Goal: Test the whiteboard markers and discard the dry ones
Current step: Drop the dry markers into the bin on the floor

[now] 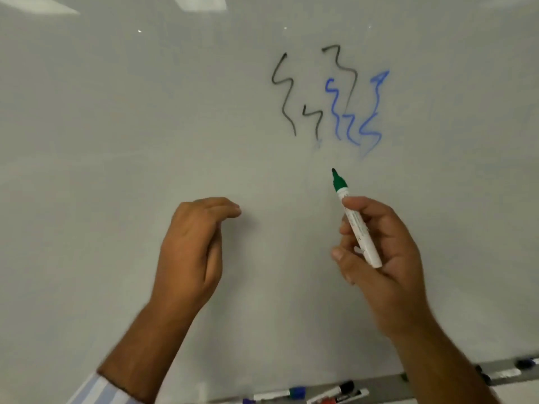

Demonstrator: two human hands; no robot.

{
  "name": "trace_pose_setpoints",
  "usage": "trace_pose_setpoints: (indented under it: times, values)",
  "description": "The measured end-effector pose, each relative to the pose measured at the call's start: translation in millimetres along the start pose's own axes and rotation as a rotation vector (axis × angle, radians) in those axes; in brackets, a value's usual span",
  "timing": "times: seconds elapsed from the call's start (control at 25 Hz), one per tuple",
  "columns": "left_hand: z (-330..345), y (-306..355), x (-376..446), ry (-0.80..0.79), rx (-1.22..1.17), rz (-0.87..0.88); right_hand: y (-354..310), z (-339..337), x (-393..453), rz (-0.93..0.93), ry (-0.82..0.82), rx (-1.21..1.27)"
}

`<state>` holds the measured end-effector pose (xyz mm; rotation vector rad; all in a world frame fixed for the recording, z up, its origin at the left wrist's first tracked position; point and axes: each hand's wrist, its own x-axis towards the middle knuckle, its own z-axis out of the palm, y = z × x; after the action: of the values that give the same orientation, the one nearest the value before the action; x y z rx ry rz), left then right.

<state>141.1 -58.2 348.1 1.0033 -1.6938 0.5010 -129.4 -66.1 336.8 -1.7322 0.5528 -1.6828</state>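
two hands are up in front of the board, and only one has anything in it. nearest along the bottom edge, the grey marker ledge (414,387) carries several capped markers, a blue-capped white one (281,393) and a black-capped one (338,389) among them, with more off to the right. above that, the left hand (194,252) hangs idle with its fingers (230,209) loosely curled around nothing. the right hand (385,258) pinches the uncapped green whiteboard marker with the white barrel (354,218) between thumb and fingertips, about midway along the barrel. its long axis runs up and slightly left, the dark tip pointing at the glossy white whiteboard (145,112); i can't tell whether the tip touches. beyond it, up the board, sit black squiggles (287,94) and blue squiggles (354,112), but no green line anywhere i can see. so i'd judge the right hand only has to press the tip forward onto the bare patch just under those marks.
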Motion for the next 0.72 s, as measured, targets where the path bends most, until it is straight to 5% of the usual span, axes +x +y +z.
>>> trace_pose_setpoints:
  times: [0.28, 0.72]
  values:
    - [-15, 16, 108, 0.222, 0.129, 0.252, -49, 3, 62, -0.327, 0.132, -0.168]
    - [1, -10, 187, 0.306, 0.317, 0.103, -54, -1, 145, -0.641, 0.197, -0.620]
